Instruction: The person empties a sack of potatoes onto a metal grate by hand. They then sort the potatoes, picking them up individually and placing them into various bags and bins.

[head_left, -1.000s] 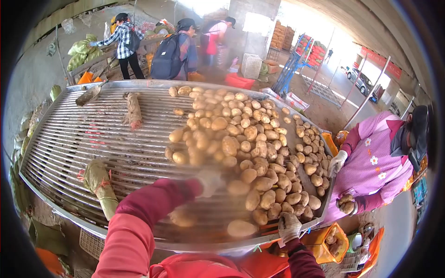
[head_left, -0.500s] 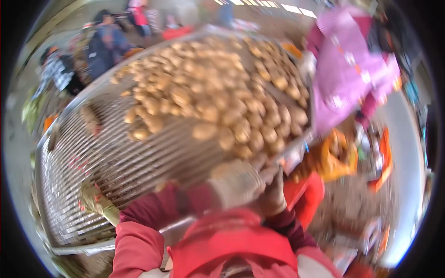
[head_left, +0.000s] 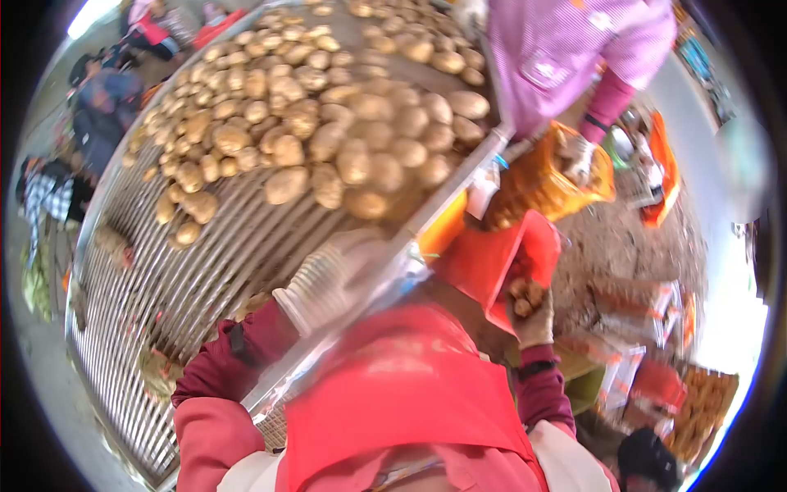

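Right hand: the gloved right hand is down off the table's near corner, fingers curled tight around a few small potatoes.
Small potatoes: they sit in that fist, right at the mouth of the red bag.
Left hand: the gloved left hand is on the slatted table by its near rim. It's smeared by motion, so whether the fingers are closed or loose cannot be told.
Potato heap: the potato heap is piled just beyond the left hand.
Co-worker: the pink-sleeved co-worker's hand dips into an orange bag.
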`<state>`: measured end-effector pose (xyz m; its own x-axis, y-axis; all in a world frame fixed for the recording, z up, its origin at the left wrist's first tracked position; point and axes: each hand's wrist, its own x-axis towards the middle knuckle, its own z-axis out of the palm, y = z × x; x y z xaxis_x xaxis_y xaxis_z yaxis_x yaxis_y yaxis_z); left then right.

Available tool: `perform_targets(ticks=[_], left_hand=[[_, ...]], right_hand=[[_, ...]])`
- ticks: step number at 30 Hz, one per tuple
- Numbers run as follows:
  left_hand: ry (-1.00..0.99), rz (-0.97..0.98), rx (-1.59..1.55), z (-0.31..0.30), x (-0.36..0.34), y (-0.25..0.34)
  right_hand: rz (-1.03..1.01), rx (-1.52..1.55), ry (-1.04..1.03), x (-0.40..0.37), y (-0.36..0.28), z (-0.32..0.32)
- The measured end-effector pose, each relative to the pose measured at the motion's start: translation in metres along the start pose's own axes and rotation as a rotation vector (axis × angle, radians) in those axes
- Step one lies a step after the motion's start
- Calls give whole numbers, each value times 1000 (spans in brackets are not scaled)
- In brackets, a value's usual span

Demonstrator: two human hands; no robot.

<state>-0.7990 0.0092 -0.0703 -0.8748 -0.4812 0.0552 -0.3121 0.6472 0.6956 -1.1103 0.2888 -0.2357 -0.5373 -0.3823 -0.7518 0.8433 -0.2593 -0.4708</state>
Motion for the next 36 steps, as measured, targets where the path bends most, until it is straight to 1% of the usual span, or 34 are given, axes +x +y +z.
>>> perform_targets(ticks=[1,2,3,5,6,8,9,10,11,12,13,14,15,17,18,19,22,25,26,27,28,29,30,31,32,33,34,35,36], left_hand=[[50,-57,2,-8,-7,-7],[127,-77,40,-18,-14,-3],[166,-146,47,-18,-26,-12],[241,-283,52,-9,-57,-34],[269,-310,150,-14,-63,-19],[303,-400,113,-6,-79,-8],[322,-439,92,-1,-85,-2],[358,-406,24,1,-86,5],[358,-418,53,4,-87,11],[356,-429,81,7,-89,16],[353,-440,107,11,-92,19],[391,-430,81,17,-94,18],[395,-451,66,23,-97,18],[406,-488,41,32,-101,16],[363,-514,-78,31,-102,14],[375,-514,-21,34,-106,12],[386,-532,99,41,-111,7],[370,-563,74,45,-118,2],[375,-563,81,46,-120,1],[381,-562,91,46,-120,0],[391,-559,103,46,-119,-1],[392,-567,94,45,-117,-2],[393,-578,82,45,-116,-1],[393,-591,72,46,-116,0],[353,-643,84,49,-118,-1],[339,-642,73,47,-118,0],[328,-640,62,44,-117,1],[320,-639,51,42,-117,1],[252,-671,68,47,-120,-4]], right_hand=[[45,-80,47,11,-7,-20],[57,-457,238,22,-15,-39],[46,-834,429,35,-21,-54],[-224,-831,284,64,-17,-67],[-304,-861,164,60,-15,-37],[-525,-954,-90,32,2,50],[-843,-1070,-303,44,15,75],[-1056,-1191,-441,15,26,133],[-1426,-1414,-634,3,33,180],[-1446,-1476,-752,-15,46,215],[-1415,-1528,-911,-44,55,249],[-1447,-1511,-1125,-49,68,276],[-1417,-1565,-1254,-57,82,302],[-1574,-1814,-1374,-42,116,324],[-1655,-1847,-1420,-33,132,329],[-1736,-1878,-1466,-26,142,336],[-1589,-1988,-1624,-21,143,365],[-1401,-1965,-1569,19,146,375],[-1567,-2149,-1455,35,145,379],[-1699,-1961,-1524,28,126,392],[-1764,-1964,-1480,45,123,393],[-1720,-2021,-1438,61,119,397],[-1717,-2192,-1316,71,113,403],[-1766,-2188,-1324,83,107,412],[-1744,-2340,-1221,79,103,421],[-1829,-2293,-1176,84,98,428],[-1760,-2442,-1082,96,99,443],[-1696,-2589,-876,110,107,459],[-1620,-2736,-665,110,115,477]])
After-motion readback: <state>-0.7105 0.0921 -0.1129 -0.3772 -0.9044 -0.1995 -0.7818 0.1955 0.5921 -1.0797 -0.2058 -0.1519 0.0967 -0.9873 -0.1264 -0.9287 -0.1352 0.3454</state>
